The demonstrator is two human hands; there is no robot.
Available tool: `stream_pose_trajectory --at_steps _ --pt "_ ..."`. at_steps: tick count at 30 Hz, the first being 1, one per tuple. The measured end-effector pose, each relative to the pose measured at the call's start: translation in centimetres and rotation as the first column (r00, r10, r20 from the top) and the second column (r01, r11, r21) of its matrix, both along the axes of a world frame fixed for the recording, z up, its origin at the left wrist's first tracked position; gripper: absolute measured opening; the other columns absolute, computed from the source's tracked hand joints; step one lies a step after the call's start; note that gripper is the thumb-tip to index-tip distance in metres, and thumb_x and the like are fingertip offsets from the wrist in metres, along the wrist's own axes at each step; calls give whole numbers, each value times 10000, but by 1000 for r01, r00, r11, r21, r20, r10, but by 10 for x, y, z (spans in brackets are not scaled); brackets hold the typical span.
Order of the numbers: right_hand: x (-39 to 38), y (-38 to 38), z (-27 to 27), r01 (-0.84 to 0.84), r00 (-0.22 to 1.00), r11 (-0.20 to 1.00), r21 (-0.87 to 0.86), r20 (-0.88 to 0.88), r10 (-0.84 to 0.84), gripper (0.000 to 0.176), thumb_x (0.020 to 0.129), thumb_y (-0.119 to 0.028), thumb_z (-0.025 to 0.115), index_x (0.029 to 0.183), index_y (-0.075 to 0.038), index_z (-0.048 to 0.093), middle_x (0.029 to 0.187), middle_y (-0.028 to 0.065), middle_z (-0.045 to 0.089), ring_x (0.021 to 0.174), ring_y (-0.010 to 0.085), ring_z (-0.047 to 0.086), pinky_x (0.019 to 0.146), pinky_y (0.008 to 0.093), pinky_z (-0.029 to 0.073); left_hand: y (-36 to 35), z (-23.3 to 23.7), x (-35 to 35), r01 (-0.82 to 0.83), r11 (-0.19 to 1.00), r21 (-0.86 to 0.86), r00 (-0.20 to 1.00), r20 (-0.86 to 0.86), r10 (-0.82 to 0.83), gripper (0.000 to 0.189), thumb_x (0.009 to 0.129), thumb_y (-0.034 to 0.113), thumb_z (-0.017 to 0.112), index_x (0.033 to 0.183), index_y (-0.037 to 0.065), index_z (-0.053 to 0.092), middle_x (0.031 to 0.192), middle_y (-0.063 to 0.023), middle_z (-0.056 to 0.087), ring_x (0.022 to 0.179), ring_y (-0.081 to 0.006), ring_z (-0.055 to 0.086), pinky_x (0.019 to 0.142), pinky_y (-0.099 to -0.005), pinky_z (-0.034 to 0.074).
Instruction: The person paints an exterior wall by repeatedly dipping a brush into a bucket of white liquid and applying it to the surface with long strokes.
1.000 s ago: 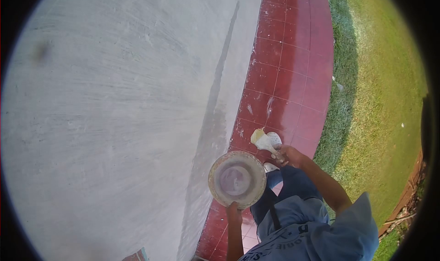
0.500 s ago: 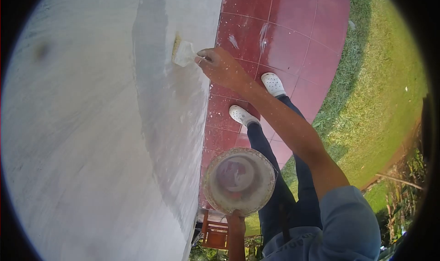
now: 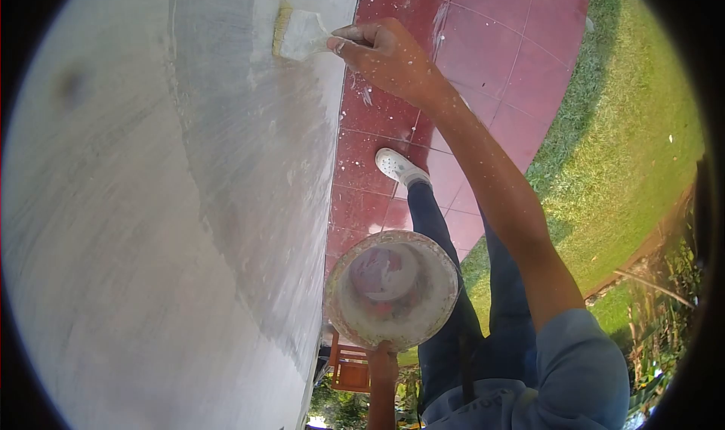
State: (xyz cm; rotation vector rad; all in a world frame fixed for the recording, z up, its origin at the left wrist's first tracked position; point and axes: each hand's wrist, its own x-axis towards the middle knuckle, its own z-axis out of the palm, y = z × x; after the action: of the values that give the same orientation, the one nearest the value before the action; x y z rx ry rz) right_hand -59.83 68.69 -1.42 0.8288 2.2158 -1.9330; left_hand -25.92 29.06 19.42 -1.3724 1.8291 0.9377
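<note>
My right hand grips the handle of a wide paintbrush, its head smeared pale. Its yellowish bristles are against the grey wall. Lower down, my left hand is closed on the rim of a paint-splashed bucket, whose open top faces me. Whitish liquid shows inside the bucket, with a small reddish patch near its bottom. A darker, wet-looking band runs along the wall beside the brush.
Red floor tiles with white splashes run along the wall's foot. A white clog is on my foot there. Grass borders the tiles on the right. A brown wooden chair is behind the bucket, near the bottom.
The brush and my right hand have moved up in the view. The bucket has shifted slightly up and looks larger. One clog is now hidden behind my right arm.
</note>
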Motion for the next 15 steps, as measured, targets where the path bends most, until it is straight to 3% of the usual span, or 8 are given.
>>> stream_pose_trajectory --at_steps 1,4,6,7,8,10,13,15 --pt "5 7 19 -1 1000 1000 6 1 1 350 960 -318 593 1076 -16 726 636 16 566 541 101 492 559 278 435 1 -2 -2 6 1000 3 1000 -1 -6 135 737 -30 640 865 14 649 1032 -218 553 940 -333 585 817 -405 468" --pt "14 13 43 62 986 945 -322 -130 -109 338 970 -322 595 1121 -44 715 639 -2 554 531 61 437 543 237 400 3 0 -7 -71 996 44 997 -8 72 171 735 -42 630 899 8 640 1023 -208 557 910 -307 578 783 -388 466" --pt "7 9 20 55 967 866 -497 -189 -170 329 971 -317 598 1151 -59 697 635 -25 521 541 43 400 539 215 365 29 1 -27 -396 918 -14 918 -29 396 165 747 -38 628 904 11 639 1043 -212 566 895 -316 575 787 -388 464" --pt "-1 1 -7 25 975 855 -518 -176 -135 324 971 -316 599 1147 -61 693 632 -35 502 545 42 397 539 217 360 26 2 -24 -398 917 -15 917 -32 397 165 747 -38 628 904 11 639 1043 -212 566 895 -316 575 787 -388 464" --pt "-10 -7 -47 -1 981 845 -535 -163 -102 318 972 -315 600 1143 -62 690 629 -45 483 550 41 394 539 219 354 18 5 -18 34 999 15 999 18 -35 162 761 -33 626 917 12 641 1055 -208 571 920 -321 581 808 -392 467" --pt "-14 -20 -143 2 998 725 -689 -40 -41 328 936 -336 655 1099 -55 700 694 -25 580 551 61 416 530 233 359 -4 3 -1 463 884 68 883 48 -467 160 775 -27 624 929 12 643 1066 -204 577 946 -325 587 829 -396 470" --pt "-1 -9 -212 54 998 874 -483 43 -38 305 918 -328 657 940 -32 725 655 27 613 556 135 523 555 303 429 -25 -9 16 95 995 26 995 -6 -95 160 804 -16 618 959 11 646 1125 -209 565 1010 -319 589 881 -397 471" --pt "2 -3 -208 -147 926 980 131 367 90 331 893 -327 653 806 -14 719 646 124 645 613 255 620 616 394 479 -23 -6 14 96 993 64 995 13 -97 179 800 -29 614 971 10 650 1175 -222 542 1040 -325 583 899 -401 467"
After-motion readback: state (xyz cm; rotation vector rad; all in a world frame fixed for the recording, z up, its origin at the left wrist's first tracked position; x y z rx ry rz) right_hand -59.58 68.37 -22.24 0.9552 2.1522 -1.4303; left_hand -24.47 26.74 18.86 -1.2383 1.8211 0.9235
